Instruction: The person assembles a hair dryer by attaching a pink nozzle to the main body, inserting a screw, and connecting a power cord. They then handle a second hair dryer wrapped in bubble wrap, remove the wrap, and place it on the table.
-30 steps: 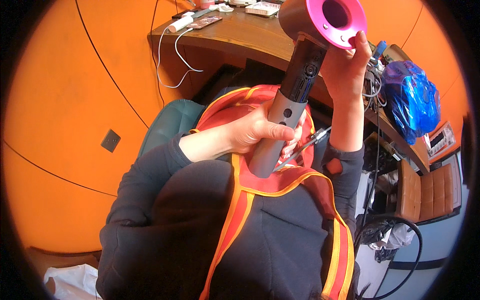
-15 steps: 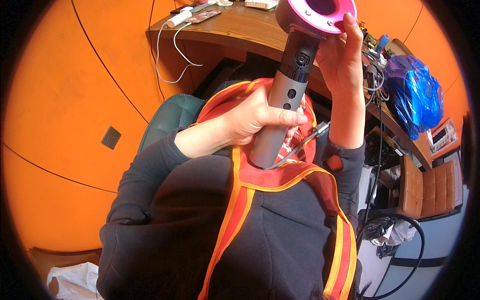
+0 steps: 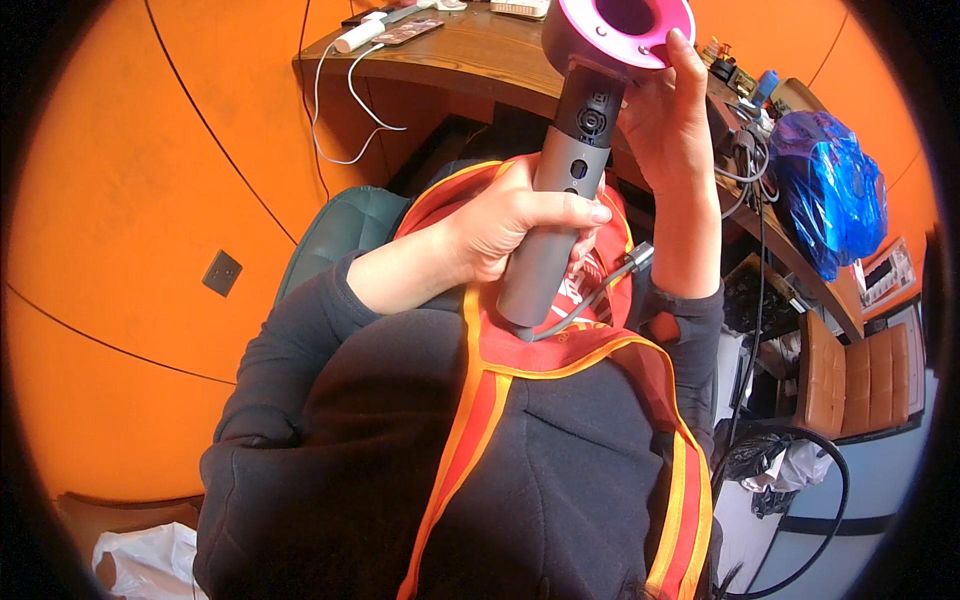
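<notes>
A hair dryer with a grey handle (image 3: 538, 272) and a round pink-faced head (image 3: 684, 18) is tilted before my chest. My left hand (image 3: 515, 222) is closed round the handle, its thumb across the front just below the buttons. Above the grey sleeve shows a dark inner section (image 3: 583, 97) with a round ring pattern. My right hand (image 3: 668, 130) grips the head from the right, thumb on the pink rim; its other fingers are mostly hidden behind. From the handle's bottom runs a grey cord (image 3: 598, 296) with a dark block on it. Under the dryer lies a red apron (image 3: 560, 355) with yellow edging.
Ahead is a wooden desk (image 3: 465, 58) with a phone (image 3: 412, 33) and white cables. A blue plastic bag (image 3: 825, 190) and tangled cords (image 3: 742, 160) lie on the desk's right side. A green chair back (image 3: 335, 235) stands by an orange wall (image 3: 130, 230).
The grey sleeve now covers more of the dark inner section, leaving a shorter stretch bare. The dryer's head and my right hand have shifted slightly left. My left hand keeps its grip.
</notes>
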Available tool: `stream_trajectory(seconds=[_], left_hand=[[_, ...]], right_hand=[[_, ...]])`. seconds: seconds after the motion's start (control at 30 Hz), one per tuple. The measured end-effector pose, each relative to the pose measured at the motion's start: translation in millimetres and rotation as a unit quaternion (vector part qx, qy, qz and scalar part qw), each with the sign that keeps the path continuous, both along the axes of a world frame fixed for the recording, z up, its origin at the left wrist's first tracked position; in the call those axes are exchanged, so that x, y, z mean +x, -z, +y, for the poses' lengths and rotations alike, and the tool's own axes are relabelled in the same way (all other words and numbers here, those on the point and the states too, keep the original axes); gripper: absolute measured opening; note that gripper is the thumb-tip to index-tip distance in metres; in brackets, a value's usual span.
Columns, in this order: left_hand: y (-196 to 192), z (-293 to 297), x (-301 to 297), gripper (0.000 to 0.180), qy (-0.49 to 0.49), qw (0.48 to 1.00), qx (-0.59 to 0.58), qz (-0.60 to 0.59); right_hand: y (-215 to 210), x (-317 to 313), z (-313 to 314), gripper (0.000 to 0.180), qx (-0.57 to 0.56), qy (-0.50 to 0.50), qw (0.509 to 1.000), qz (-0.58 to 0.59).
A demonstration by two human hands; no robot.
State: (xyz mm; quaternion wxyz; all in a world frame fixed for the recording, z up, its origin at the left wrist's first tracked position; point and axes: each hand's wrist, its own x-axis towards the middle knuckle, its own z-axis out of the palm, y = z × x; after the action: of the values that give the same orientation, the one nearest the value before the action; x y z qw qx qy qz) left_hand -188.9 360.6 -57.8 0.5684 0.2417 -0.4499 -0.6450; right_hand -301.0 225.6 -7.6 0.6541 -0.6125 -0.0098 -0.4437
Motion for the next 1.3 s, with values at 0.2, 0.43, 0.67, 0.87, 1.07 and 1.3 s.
stream_trajectory(seconds=[0.2, 0.43, 0.67, 0.87, 1.07, 1.3], left_hand=[[-1, 1, 2, 0.028, 0.059, 0.997, -0.003, 0.044], [-5, 14, -7, 0.026, -0.025, 0.998, -0.030, -0.054], [-4, 16, -9, 0.031, -0.001, 0.999, -0.038, -0.003], [-12, 29, -8, 0.045, -0.029, 0.992, -0.068, -0.104], [-15, 36, -14, 0.037, -0.066, 0.972, -0.207, -0.087], [-14, 37, -15, 0.043, -0.151, 0.933, -0.260, -0.198]], right_hand=[[-1, 1, 4, 0.055, 0.003, 0.003, 1.000, 0.002], [-5, -10, 13, 0.055, -0.032, -0.027, 0.998, -0.038], [-3, -6, 12, 0.056, -0.001, 0.032, 0.993, -0.116], [-12, -14, 32, 0.058, 0.002, -0.292, 0.928, -0.232], [-13, -24, 43, 0.082, -0.106, 0.100, 0.966, -0.215], [-4, -29, 39, 0.091, -0.088, 0.067, 0.963, -0.244]])
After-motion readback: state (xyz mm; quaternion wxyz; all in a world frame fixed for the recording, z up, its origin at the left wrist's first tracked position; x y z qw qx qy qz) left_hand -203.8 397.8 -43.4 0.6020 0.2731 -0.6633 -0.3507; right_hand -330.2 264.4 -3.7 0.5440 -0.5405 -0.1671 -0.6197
